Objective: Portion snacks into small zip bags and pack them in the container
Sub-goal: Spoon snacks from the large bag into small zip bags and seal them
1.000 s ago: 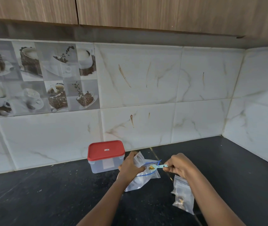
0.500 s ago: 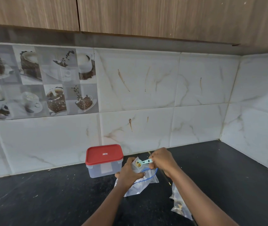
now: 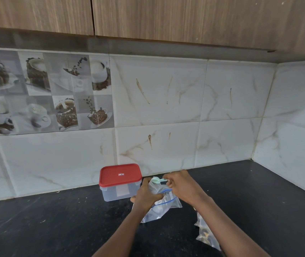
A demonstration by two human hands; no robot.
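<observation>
At the far left, glossy printed coffee-cup tiles (image 3: pixel 45 93) give way to smooth white marble-look wall tiles (image 3: pixel 157 93) with thin tan veins; below them runs the black speckled stone counter (image 3: pixel 55 229), matt and faintly crumb-dotted; near the wall stands the task's clear rectangular plastic container (image 3: pixel 110 193), rigid, round-cornered, its red snap-on lid (image 3: pixel 120 175) shut, so packing has not begun. Just to its right the left hand (image 3: pixel 146 195) has its fingers curled around the neck of a small clear zip bag (image 3: pixel 154 188), holding its mouth upward; thin, crinkly film, it sits over a larger clear plastic bag with a blue zip line (image 3: pixel 168 203) that slumps on the counter, soft and creased. At the small bag's mouth is a pale mint-green plastic spoon (image 3: pixel 158 180), its bowl tipped toward the opening; the right hand (image 3: pixel 181 186) pinches the spoon's handle between thumb and curled fingers. The step in hand looks like portioning: a spoonful going into the small bag; whether the bowl is already emptied I cannot tell. Next, I judge, the spoon must be drawn clear and the limp mouth pressed shut along its seal, which needs both hands on slippery film. Lower right, partly behind the right forearm, lies another small clear zip bag holding brown snack pieces (image 3: pixel 206 234), apparently a finished portion awaiting the container.
</observation>
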